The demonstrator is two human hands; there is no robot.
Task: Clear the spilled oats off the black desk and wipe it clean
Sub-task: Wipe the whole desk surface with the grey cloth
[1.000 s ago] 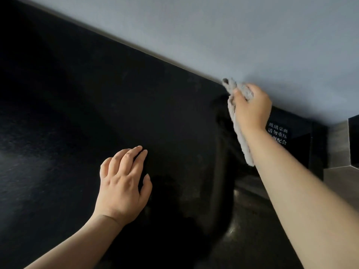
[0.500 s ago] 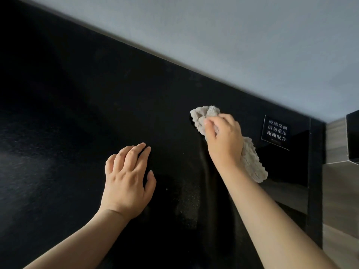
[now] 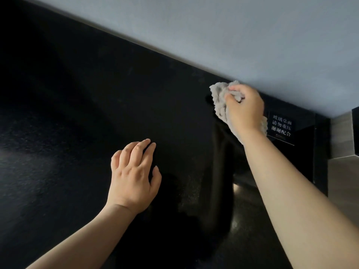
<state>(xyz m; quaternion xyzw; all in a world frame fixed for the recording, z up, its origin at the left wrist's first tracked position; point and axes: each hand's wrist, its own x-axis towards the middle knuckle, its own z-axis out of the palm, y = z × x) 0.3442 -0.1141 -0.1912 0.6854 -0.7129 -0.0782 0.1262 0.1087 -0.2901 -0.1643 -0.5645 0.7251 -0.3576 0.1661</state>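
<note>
A crumpled grey cloth [image 3: 219, 100] lies on the black counter [image 3: 77, 113] in the upper right of the frame, near the wall [image 3: 233, 35]. The right hand [image 3: 244, 109] has its grip bunched around it. The left hand [image 3: 134, 177] rests flat at centre, its grip wide. A small sign [image 3: 281, 128] sits just right of the cloth.

A crumpled grey cloth [image 3: 219, 100] is pressing on the glossy black table [image 3: 77, 113] near its far edge, upper right.
</note>
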